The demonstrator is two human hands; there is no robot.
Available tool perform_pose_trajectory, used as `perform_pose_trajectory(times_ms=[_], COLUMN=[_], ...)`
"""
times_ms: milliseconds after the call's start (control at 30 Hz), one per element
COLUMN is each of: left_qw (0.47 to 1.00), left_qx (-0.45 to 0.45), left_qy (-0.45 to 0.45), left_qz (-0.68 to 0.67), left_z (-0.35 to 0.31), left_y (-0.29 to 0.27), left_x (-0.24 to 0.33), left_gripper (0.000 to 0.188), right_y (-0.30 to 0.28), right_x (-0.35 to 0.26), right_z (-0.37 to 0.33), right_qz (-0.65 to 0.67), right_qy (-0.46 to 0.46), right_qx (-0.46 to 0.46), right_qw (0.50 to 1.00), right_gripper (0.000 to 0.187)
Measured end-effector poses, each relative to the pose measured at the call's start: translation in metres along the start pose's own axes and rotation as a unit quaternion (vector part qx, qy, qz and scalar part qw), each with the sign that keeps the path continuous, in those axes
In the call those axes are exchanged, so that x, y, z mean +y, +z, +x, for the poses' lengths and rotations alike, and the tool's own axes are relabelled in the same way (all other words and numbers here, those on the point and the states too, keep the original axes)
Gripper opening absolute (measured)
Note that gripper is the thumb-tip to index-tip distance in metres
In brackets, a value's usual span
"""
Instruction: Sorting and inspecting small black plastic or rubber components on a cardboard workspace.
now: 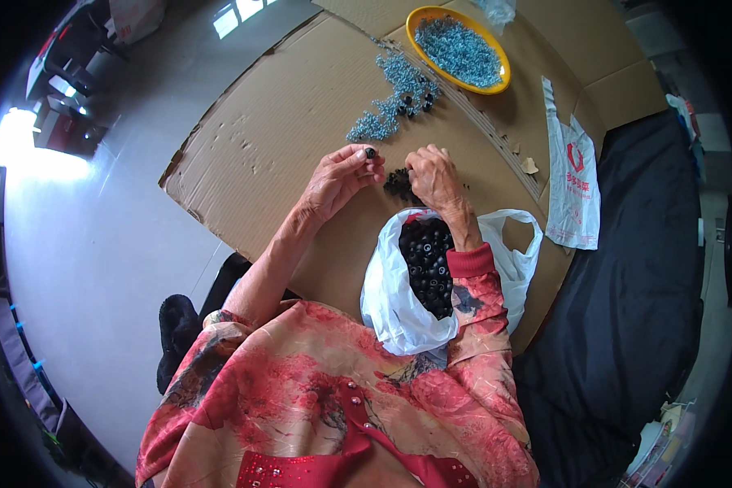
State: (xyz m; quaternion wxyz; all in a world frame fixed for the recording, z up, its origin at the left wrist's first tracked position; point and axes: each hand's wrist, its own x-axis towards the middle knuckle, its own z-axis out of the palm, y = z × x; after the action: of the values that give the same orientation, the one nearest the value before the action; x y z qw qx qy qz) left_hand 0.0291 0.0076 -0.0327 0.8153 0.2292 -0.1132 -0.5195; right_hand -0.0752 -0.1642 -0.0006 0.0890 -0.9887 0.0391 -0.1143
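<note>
My left hand [343, 180] pinches a small round black cap [371, 153] between thumb and fingertips, above the cardboard. Close beside it, my right hand [436, 177] is closed, its fingertips curled inward; whatever they hold is hidden. Under and beside the right hand lies a pile of tiny black pieces [398, 185]. Just below my right wrist, a white plastic bag [382, 294] sits open, full of black round caps [425, 259]. Beyond my hands spreads a heap of small silvery-blue metal pieces [400, 88], with a few black caps among them.
An orange-yellow bowl [503, 82] of the same silvery-blue pieces stands at the far side of the cardboard sheet [252, 138]. A flat white bag with red print [573, 191] lies to the right, next to black cloth [626, 244]. Grey floor [106, 244] extends to the left.
</note>
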Motion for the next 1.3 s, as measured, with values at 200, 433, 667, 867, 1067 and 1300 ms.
perform_pose_trajectory(times_ms=[200,433,667,867,1067,1300], left_qw=[1.000,1.000,1.000,1.000,1.000,1.000], left_qx=[0.004,0.003,0.017,0.004,0.000,0.009], left_qy=[0.003,-0.001,-0.010,-0.002,-0.004,-0.005], left_qz=[0.001,-0.010,0.008,0.005,0.009,0.010], left_z=[0.001,0.000,-0.001,-0.001,0.000,0.000], left_y=[-0.003,-0.001,0.001,-0.003,0.000,-0.001], left_x=[-0.001,-0.001,0.001,0.000,-0.001,-0.001], left_gripper=[0.016,0.016,0.017,0.017,0.017,0.018], right_y=[-0.004,-0.015,0.018,0.005,0.017,0.017], right_x=[0.009,0.018,0.047,0.045,0.053,0.044], right_z=[0.003,0.024,0.046,0.037,0.038,0.043], right_qz=[0.155,0.207,0.130,0.284,0.229,0.127], right_qy=[0.061,0.154,0.087,0.218,0.156,0.108], right_qx=[0.078,0.006,0.076,0.060,0.104,0.096], right_qw=[0.983,0.966,0.985,0.932,0.955,0.981], right_gripper=[0.003,0.023,0.026,0.016,0.016,0.014])
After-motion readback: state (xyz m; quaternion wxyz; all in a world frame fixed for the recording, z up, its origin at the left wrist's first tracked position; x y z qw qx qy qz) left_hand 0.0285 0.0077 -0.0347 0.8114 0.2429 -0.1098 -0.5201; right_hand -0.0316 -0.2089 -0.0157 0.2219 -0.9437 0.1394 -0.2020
